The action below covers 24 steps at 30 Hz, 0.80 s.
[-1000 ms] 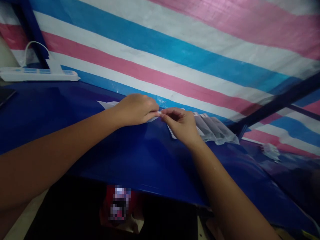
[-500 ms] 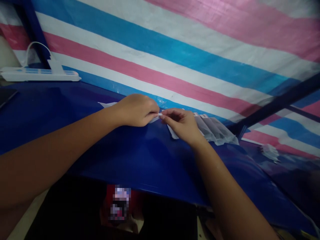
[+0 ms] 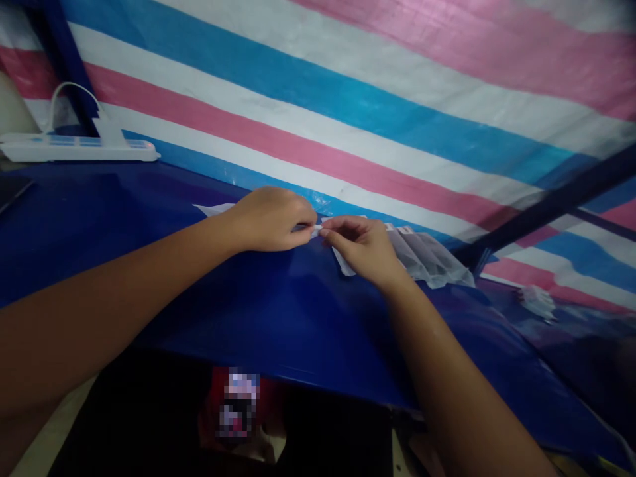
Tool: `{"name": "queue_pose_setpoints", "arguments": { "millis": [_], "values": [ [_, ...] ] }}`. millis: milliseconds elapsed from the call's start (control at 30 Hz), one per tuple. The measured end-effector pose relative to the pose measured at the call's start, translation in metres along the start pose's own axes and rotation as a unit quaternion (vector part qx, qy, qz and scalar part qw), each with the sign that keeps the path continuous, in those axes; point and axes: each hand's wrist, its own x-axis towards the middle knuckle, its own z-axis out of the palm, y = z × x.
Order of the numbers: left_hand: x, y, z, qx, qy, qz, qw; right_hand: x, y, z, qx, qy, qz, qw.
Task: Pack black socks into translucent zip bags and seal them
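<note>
My left hand (image 3: 271,218) and my right hand (image 3: 362,248) meet at the far side of a blue table (image 3: 278,318). Both pinch a small white piece (image 3: 317,228) between their fingertips; what it is stays too small to tell. Just right of my right hand lies a fanned stack of clear plastic packets (image 3: 430,258). A white paper corner (image 3: 211,209) pokes out from behind my left hand.
A white power strip (image 3: 79,149) with a cable sits at the back left. A pink, white and blue striped tarp (image 3: 377,106) hangs right behind the table. A crumpled clear wrapper (image 3: 536,299) lies at the right. A red item (image 3: 238,404) is below the near edge.
Hardly anything differs. My fingertips have shifted slightly around the small white piece; both arms stay in place.
</note>
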Motion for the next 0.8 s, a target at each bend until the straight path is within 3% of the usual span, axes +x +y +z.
{"name": "queue_pose_setpoints", "arguments": {
  "millis": [467, 800],
  "values": [
    [-0.002, 0.000, -0.004, 0.041, -0.101, -0.042, 0.993, 0.001, 0.000, 0.005, 0.003, 0.033, 0.005, 0.999],
    [-0.006, 0.021, 0.035, 0.100, -0.158, -0.083, 0.979, 0.002, 0.012, 0.008, -0.036, 0.020, -0.009, 0.999]
  ]
}}
